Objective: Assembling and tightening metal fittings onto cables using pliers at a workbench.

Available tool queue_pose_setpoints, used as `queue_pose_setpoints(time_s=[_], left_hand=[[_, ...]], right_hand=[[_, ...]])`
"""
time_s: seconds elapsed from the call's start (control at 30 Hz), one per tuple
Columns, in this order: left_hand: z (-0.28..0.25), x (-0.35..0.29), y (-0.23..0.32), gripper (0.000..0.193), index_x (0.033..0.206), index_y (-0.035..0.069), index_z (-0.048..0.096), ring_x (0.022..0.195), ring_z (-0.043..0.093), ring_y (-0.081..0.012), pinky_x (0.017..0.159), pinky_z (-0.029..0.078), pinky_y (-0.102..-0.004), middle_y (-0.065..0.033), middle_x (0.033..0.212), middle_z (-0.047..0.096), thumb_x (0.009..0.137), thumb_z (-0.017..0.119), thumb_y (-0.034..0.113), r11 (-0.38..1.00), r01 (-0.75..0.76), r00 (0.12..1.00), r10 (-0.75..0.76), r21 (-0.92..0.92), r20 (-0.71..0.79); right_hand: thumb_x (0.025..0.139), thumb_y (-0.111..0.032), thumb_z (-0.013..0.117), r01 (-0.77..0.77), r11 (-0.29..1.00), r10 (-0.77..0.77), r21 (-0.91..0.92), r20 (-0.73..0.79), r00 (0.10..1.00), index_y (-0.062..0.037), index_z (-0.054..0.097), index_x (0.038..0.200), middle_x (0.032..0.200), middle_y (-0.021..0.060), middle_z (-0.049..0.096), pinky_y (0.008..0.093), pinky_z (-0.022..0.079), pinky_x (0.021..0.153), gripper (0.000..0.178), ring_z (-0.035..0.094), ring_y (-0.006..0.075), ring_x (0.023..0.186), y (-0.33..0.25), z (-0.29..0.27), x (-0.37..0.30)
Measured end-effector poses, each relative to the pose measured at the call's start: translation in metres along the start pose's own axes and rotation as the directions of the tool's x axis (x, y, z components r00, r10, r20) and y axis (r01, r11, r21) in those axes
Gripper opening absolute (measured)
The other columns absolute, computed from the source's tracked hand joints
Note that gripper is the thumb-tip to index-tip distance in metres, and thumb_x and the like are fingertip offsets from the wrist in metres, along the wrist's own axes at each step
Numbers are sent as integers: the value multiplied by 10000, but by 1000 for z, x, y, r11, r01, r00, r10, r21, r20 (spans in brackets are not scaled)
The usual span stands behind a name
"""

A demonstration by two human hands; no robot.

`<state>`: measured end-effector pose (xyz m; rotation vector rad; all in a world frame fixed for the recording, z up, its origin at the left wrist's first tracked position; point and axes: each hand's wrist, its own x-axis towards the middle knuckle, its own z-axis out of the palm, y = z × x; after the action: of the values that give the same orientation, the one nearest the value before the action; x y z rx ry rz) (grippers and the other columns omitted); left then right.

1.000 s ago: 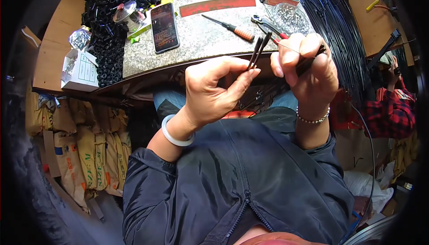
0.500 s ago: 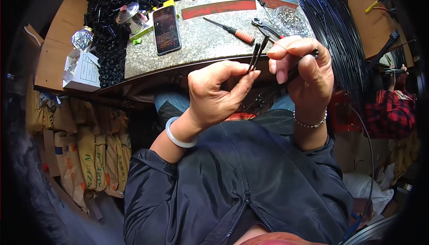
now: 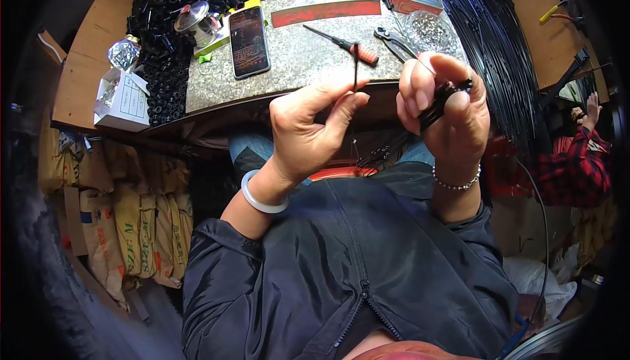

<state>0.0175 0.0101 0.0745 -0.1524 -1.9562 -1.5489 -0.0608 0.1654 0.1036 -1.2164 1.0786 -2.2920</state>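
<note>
My left hand (image 3: pixel 305 124) pinches a thin black strip (image 3: pixel 356 64) between thumb and forefinger. The strip points up, its top end in front of the table edge and near the screwdriver. A few centimetres to the right, my right hand (image 3: pixel 456 133) is curled around a bunch of short black pieces (image 3: pixel 433 114), whose kind I cannot make out. Its thumb and fingertips press them from either side. A fine thread or wire seems to show by the right fingers. Below the hands, small dark bits (image 3: pixel 374 156) hang or lie above my lap, too small to name.
On the speckled board (image 3: pixel 289 61) lie a phone (image 3: pixel 250 43), a screwdriver (image 3: pixel 357 51), pliers (image 3: pixel 392 42) and a red strip (image 3: pixel 328 13). A clear dish (image 3: pixel 426 26) holds small shiny parts. Long black rods (image 3: pixel 502 58) cover the right side. Another person's plaid sleeve (image 3: pixel 584 156) shows at far right.
My left hand has moved slightly left; two black strips showed apart in it, now one line shows. My right fingers have closed more, with the black bunch more visible.
</note>
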Motion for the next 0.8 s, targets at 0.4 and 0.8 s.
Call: queue_pose_setpoints(time_s=[0.4,0.8], left_hand=[[8,-1,4,175,893,1,672,606,642,-185,559,488,-247,-136,739,655,721,702,16,980,-144,988,149,136,-28],[12,-4,-2,176,896,12,673,540,606,-171,517,466,-249,-120,665,625,722,700,11,977,-184,976,194,107,-95]], right_hand=[[852,-212,593,-5,989,-5,-149,-62,998,21,610,1011,698,24,575,328,315,977,283,517,81,572,-3,11,2],[845,-137,605,10,982,-29,-186,-96,995,28,614,1001,737,44,594,309,372,916,228,532,82,582,0,15,1]])
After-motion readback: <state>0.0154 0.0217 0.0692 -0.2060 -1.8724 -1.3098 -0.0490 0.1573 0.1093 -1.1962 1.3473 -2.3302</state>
